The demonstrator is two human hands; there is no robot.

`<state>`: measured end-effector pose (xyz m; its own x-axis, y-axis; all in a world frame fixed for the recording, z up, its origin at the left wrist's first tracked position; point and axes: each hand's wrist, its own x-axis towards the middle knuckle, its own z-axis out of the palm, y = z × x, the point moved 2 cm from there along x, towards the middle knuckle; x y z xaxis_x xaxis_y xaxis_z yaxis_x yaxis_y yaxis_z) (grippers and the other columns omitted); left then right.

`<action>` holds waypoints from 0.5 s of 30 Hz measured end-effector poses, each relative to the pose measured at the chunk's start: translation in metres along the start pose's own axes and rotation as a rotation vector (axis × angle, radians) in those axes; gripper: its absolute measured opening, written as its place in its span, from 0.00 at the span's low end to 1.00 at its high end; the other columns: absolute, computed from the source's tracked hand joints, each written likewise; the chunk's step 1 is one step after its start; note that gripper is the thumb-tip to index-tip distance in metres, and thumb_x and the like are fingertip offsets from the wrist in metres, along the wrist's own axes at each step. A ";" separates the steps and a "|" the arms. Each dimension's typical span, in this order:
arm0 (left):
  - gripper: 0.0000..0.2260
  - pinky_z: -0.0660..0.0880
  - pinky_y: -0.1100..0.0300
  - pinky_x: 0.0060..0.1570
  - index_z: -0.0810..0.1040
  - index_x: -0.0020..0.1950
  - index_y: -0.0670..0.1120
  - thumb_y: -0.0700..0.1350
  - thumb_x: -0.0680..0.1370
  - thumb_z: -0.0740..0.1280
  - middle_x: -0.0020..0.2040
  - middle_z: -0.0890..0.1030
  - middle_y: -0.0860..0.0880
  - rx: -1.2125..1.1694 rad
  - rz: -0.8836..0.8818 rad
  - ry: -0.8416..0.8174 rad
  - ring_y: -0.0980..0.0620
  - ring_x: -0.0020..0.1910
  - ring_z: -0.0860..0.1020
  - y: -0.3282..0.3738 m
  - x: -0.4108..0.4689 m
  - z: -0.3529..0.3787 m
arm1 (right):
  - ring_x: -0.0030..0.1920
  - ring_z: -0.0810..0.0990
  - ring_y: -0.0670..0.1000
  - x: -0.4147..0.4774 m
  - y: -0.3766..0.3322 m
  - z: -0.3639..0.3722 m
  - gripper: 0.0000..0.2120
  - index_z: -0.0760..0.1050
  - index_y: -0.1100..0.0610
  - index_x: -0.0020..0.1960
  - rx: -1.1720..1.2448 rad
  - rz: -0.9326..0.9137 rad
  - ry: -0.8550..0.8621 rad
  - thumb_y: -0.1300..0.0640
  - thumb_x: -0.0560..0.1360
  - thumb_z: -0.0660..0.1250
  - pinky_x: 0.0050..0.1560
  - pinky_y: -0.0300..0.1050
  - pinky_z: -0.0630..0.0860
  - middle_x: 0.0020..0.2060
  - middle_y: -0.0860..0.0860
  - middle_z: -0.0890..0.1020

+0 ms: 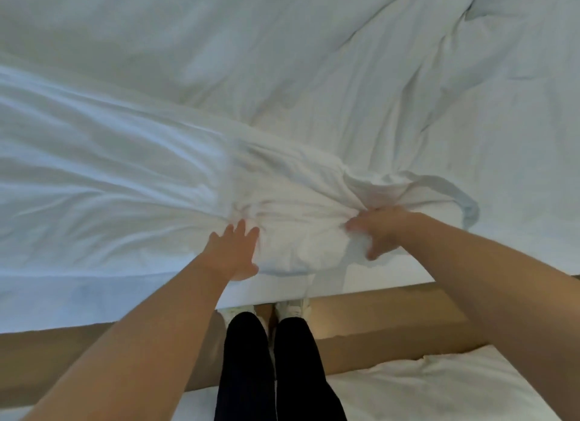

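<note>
At bed edge (94, 307), sheet (301, 226) within right grip (381, 229)

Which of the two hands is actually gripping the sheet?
The right hand: its fingers and thumb curl round a bunched fold of the sheet. The left hand only lies flat on it, fingers straight.

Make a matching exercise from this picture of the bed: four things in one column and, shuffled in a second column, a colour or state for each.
Column one
1. left hand
2. right hand
3. trousers
4. floor

Column two
A. brown
B. grips a bunch of the white sheet
C. black
D. lies flat on the sheet, fingers straight

Pairs: 1-D, 2-B, 3-C, 4-A
</note>
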<state>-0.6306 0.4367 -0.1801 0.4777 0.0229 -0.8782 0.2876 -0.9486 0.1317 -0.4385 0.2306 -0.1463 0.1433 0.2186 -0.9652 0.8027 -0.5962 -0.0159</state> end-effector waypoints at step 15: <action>0.12 0.67 0.54 0.42 0.70 0.61 0.45 0.49 0.81 0.62 0.56 0.73 0.43 -0.131 -0.073 0.515 0.41 0.52 0.76 -0.022 0.091 -0.135 | 0.51 0.78 0.62 0.048 0.037 -0.029 0.07 0.68 0.57 0.56 0.460 0.421 0.651 0.55 0.82 0.54 0.45 0.51 0.70 0.50 0.58 0.75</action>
<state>-0.4817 0.5018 -0.2008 0.7889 0.2701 -0.5520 0.4204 -0.8924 0.1642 -0.3849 0.2411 -0.1856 0.7845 0.2232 -0.5786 0.3188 -0.9454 0.0677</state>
